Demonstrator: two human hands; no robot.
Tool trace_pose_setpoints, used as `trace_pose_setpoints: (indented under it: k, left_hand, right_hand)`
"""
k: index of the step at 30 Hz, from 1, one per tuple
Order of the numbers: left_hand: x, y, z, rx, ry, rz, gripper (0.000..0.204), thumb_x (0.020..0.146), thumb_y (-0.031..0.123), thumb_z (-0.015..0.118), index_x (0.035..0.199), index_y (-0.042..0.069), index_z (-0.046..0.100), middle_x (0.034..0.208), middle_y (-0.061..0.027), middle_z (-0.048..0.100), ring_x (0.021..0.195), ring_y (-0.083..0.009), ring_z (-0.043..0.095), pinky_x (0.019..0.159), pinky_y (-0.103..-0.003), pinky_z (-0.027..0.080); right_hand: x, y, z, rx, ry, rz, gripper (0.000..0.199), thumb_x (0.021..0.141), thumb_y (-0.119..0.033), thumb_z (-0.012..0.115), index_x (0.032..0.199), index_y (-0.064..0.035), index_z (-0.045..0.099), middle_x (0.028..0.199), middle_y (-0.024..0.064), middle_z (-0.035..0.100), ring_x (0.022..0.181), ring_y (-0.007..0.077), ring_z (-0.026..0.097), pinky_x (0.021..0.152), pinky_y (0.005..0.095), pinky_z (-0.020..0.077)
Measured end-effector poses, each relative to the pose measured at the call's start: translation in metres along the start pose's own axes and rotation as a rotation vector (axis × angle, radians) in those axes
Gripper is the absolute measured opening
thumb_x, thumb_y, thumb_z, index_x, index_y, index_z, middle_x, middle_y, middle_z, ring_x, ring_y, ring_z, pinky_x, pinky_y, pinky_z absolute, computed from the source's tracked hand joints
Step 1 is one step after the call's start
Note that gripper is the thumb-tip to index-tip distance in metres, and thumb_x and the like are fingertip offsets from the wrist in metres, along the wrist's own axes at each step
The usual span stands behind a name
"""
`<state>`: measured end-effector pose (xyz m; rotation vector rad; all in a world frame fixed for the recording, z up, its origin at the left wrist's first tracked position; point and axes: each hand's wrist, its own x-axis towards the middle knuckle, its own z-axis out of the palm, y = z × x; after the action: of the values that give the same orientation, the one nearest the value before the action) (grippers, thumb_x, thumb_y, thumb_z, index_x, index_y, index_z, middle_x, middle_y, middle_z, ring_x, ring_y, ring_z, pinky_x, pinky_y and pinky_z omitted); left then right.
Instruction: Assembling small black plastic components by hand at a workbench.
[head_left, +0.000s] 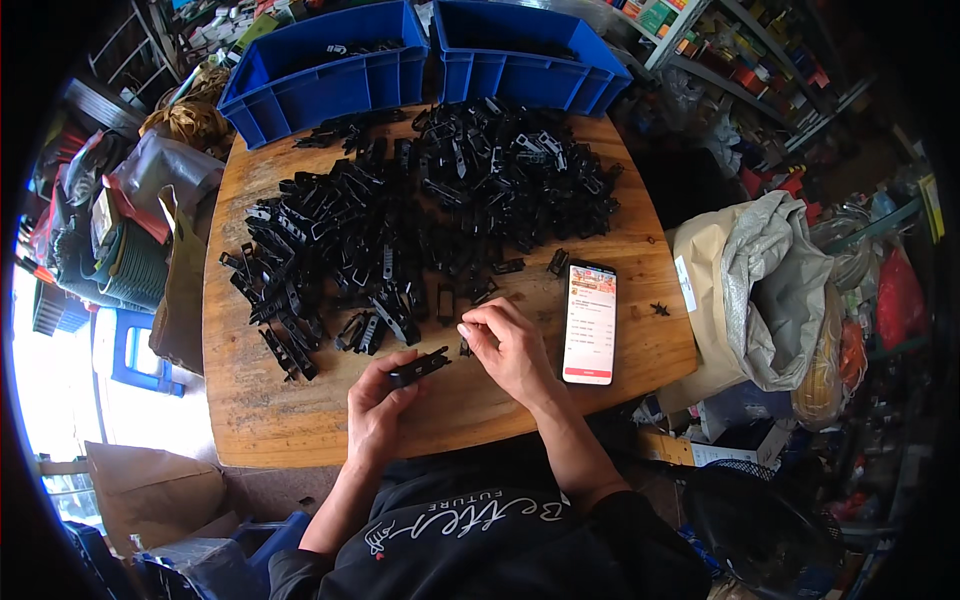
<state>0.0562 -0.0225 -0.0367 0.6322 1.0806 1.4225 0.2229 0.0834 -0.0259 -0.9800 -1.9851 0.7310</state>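
My left hand point(374, 408) grips a long black plastic clip-like part point(418, 368) between thumb and fingers, near the front of the wooden table. It lies tilted, one end pointing right toward my other hand. Just to the right, my right hand point(507, 348) hovers with thumb and index finger pinched; a tiny dark bit shows by the fingertips, too small to name. Beyond both hands spreads a big heap of similar black slotted plastic parts point(345, 225). One loose black piece point(446, 302) lies at its near edge.
A lit phone point(590, 325) lies on the wooden table point(640, 345) to my right, beside a small black piece point(660, 310). Two blue bins point(335, 90) stand at the far edge. An open sack point(720, 290) stands right of the table; cardboard point(180, 290) leans on the left.
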Motion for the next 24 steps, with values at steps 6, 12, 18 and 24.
trace_pose_setpoints:
  k: [6, 12, 18, 24]
  left_hand:
    - [0.0007, -0.0020, -0.0010, -0.014, -0.023, 0.017, 0.039, 0.078, -0.009, 0.050, 0.116, 0.000, 0.053, 0.110, -0.0103, 0.059, 0.090, -0.0150, 0.059, 0.085, -0.026, 0.045]
    - [0.0006, 0.0003, 0.0008, -0.007, -0.027, 0.004, 0.038, 0.078, -0.009, 0.050, 0.115, 0.000, 0.052, 0.110, -0.0104, 0.059, 0.090, -0.0148, 0.058, 0.085, -0.025, 0.044]
    - [0.0010, -0.0001, 0.0020, -0.010, 0.012, 0.012, 0.036, 0.077, -0.008, 0.052, 0.113, -0.002, 0.052, 0.104, -0.0125, 0.059, 0.086, -0.0172, 0.060, 0.079, -0.027, 0.048]
    - [0.0008, 0.0015, 0.0004, 0.007, -0.032, -0.019, 0.036, 0.079, -0.009, 0.050, 0.114, 0.000, 0.053, 0.108, -0.0102, 0.059, 0.089, -0.0144, 0.059, 0.084, -0.025, 0.045]
  right_hand:
    - [-0.0006, 0.0013, 0.0011, -0.024, -0.029, -0.005, 0.008, 0.081, -0.005, 0.063, 0.086, -0.0001, 0.059, 0.081, 0.0084, 0.058, 0.066, 0.0193, 0.060, 0.056, 0.0281, 0.0487]
    - [-0.0006, 0.0038, 0.0020, -0.068, -0.094, -0.056, 0.007, 0.080, -0.007, 0.063, 0.083, -0.0016, 0.059, 0.083, 0.0085, 0.056, 0.068, 0.0226, 0.058, 0.058, 0.0309, 0.0476]
    - [-0.0003, 0.0045, 0.0026, -0.080, -0.113, -0.071, 0.007, 0.079, -0.007, 0.063, 0.081, -0.0022, 0.058, 0.084, 0.0086, 0.055, 0.073, 0.0250, 0.056, 0.061, 0.0329, 0.0466]
    - [0.0005, 0.0012, 0.0010, -0.067, -0.127, -0.049, 0.008, 0.079, -0.007, 0.063, 0.081, -0.0020, 0.058, 0.084, 0.0088, 0.054, 0.074, 0.0248, 0.056, 0.062, 0.0329, 0.0464]
